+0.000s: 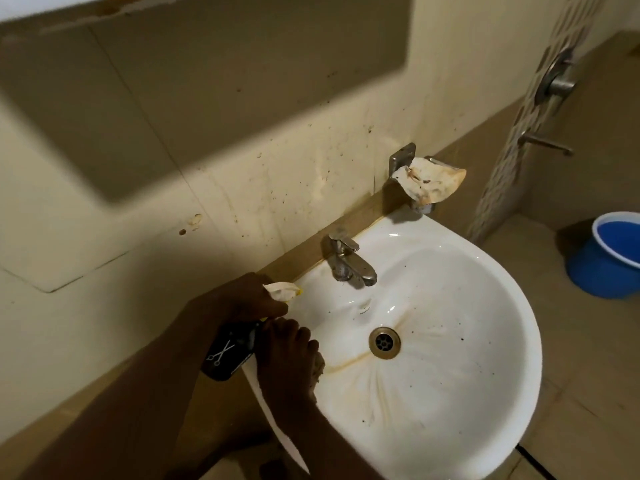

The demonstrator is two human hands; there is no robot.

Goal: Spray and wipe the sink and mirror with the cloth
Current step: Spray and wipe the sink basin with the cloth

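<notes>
A white sink (pixel 450 341) hangs on the wall, with brown stains running toward its drain (pixel 384 342) and dark specks in the bowl. A chrome faucet (pixel 346 261) stands at its back rim. My left hand (pixel 239 299) grips a black spray bottle (pixel 225 351) by its neck; the pale nozzle (pixel 284 291) points over the sink's left rim. My right hand (pixel 287 355) lies on the left rim, fingers curled over a brownish cloth (pixel 319 367) that is mostly hidden beneath it. A pale strip (pixel 52 5) at the top left may be the mirror's lower edge.
A metal wall holder with a stained wrapper (pixel 429 183) sits just behind the sink on the right. A blue bucket (pixel 609 258) stands on the floor at far right. A wall tap (pixel 547 143) and a round valve (pixel 554 81) project from the right wall.
</notes>
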